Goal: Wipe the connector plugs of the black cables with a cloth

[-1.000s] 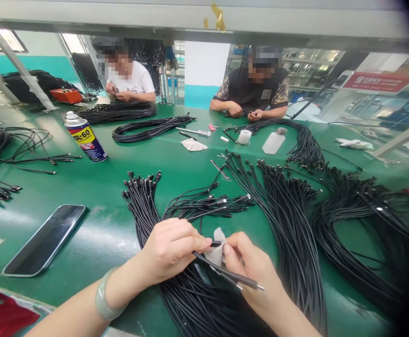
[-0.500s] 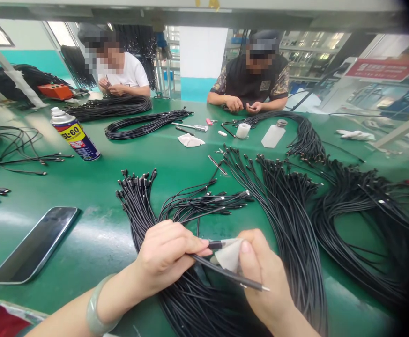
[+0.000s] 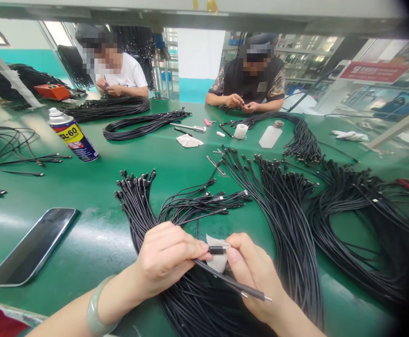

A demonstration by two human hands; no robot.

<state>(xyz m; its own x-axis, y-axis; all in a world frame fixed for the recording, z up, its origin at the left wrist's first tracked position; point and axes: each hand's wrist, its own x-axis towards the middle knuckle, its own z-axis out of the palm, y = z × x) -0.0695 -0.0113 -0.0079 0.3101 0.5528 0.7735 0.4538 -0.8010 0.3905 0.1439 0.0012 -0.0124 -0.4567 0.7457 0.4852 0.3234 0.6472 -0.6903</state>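
Observation:
My left hand [image 3: 171, 255] is closed on several black cables. One cable's connector [image 3: 216, 250] points right from between its thumb and fingers, and other cable ends [image 3: 255, 291] stick out lower, passing in front of my right palm. My right hand [image 3: 255, 271] pinches a small white cloth [image 3: 218, 263], folded around the metal tip of that connector. Under both hands lies a bundle of black cables [image 3: 139, 206], its plugs fanned out toward the back. A smaller group of cables [image 3: 204, 201] spreads to the right of those plugs.
A phone [image 3: 32, 248] lies at left, with a spray can [image 3: 74, 135] behind it. More cable bundles [image 3: 288, 220] cover the right. Farther back are a white cloth piece [image 3: 189, 141], a caliper [image 3: 190, 127], a tape roll [image 3: 241, 131] and a clear bottle [image 3: 271, 135]. Two people work across the table.
My right hand drew the cloth rightward off the connector's tip, then came back left, and the cloth again wraps the tip. My left hand keeps its hold. The view shifted slightly.

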